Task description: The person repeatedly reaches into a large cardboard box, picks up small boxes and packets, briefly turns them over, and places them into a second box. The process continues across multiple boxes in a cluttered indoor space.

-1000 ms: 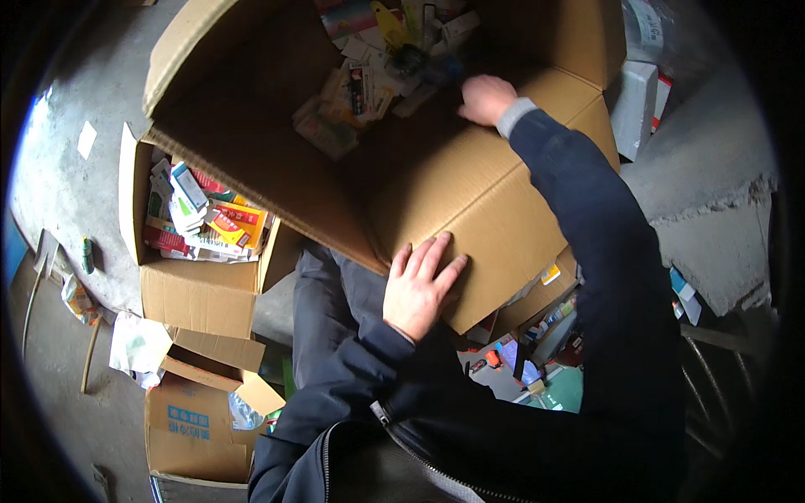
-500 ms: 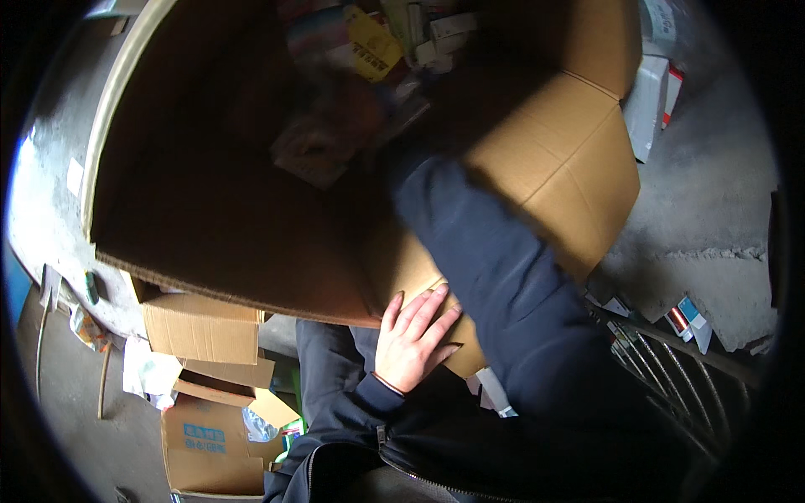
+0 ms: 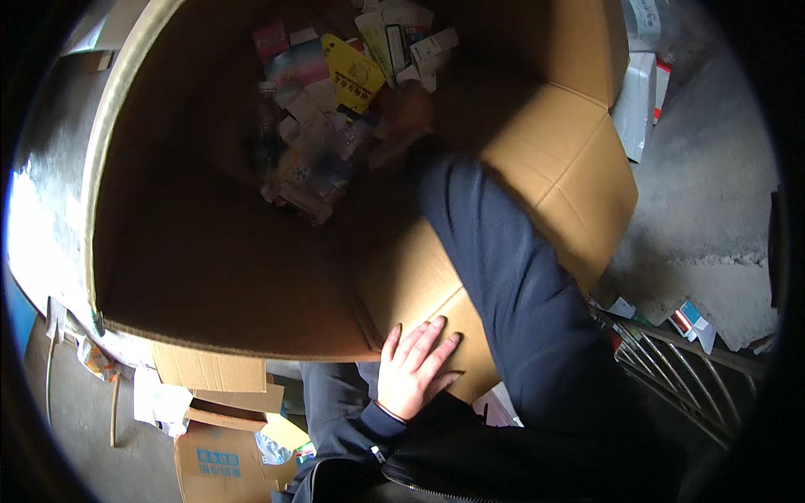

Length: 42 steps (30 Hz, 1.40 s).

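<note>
A large cardboard box (image 3: 545,138) lies tipped toward me, its dark inside facing my view. My left hand (image 3: 411,373) lies flat on the box's near flap, fingers spread and stretched out, holding nothing. Deep inside, my right hand (image 3: 408,113) reaches in beside a loose pile of small cartons and packets; shade and motion blur hide what its fingers do. A yellow printed card (image 3: 353,74) stands out in that pile. Close to the hand lies a white carton (image 3: 433,48), and a clump of pale packaging (image 3: 306,172) sits nearer to me.
Smaller open cardboard boxes (image 3: 220,457) stand at the lower left, with white paper (image 3: 161,402) beside them. A metal rack (image 3: 671,360) is at the lower right, near a small blue and white carton (image 3: 691,320). A grey-white package (image 3: 639,105) rests on the concrete floor (image 3: 700,201) beyond the box.
My right hand has come up and right from the pile, uncovering more cartons. The box's near edge and my left hand sit slightly lower in view; the left hand stays on the flap.
</note>
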Available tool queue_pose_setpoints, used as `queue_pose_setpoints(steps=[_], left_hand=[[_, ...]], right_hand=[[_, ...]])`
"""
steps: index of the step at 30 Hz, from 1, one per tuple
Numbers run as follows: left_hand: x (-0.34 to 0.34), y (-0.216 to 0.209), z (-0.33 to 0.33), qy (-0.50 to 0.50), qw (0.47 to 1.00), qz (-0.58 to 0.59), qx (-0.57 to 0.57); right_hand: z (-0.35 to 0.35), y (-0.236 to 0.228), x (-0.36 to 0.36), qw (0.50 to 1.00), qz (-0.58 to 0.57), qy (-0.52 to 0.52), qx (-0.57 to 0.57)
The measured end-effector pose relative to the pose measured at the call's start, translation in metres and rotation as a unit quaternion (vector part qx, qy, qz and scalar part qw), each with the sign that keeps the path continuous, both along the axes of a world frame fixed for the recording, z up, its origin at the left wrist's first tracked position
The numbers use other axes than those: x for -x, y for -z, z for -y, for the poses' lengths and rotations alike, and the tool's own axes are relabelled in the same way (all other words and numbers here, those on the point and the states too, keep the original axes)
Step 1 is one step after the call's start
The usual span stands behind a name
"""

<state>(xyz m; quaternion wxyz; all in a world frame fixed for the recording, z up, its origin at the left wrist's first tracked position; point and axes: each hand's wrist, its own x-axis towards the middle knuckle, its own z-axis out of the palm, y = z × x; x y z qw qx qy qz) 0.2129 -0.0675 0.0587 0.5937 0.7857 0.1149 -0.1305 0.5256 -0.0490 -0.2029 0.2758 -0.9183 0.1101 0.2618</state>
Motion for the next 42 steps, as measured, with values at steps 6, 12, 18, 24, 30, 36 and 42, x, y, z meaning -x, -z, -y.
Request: queue_pose_setpoints(steps=[6, 12, 18, 24, 30, 36, 42], left_hand=[[0.003, 0.006, 0.003, -0.002, 1.0, -0.002, 0.011], [0.005, 0.011, 0.006, 0.004, 1.0, -0.006, 0.015], [-0.001, 0.006, -0.002, -0.004, 0.999, -0.014, 0.042], [0.0, 0.006, -0.005, -0.009, 0.998, -0.006, 0.064], [-0.001, 0.003, -0.008, -0.029, 0.997, 0.022, 0.065], [-0.012, -0.008, -0.037, -0.138, 0.983, 0.06, 0.107], [-0.061, -0.008, -0.093, -0.326, 0.944, 0.056, -0.008]], right_hand=[[0.028, 0.029, -0.066, 0.976, 0.106, -0.11, -0.152], [0.026, 0.063, -0.077, 0.937, 0.201, -0.268, 0.095], [0.037, 0.039, -0.096, 0.972, 0.121, -0.199, 0.032], [0.048, -0.016, -0.109, 0.992, 0.049, -0.118, -0.023], [0.021, -0.086, -0.089, 0.915, -0.258, -0.003, -0.309], [0.019, -0.167, -0.025, 0.83, -0.372, -0.008, -0.414], [0.013, -0.25, 0.077, 0.85, -0.321, -0.14, -0.393]])
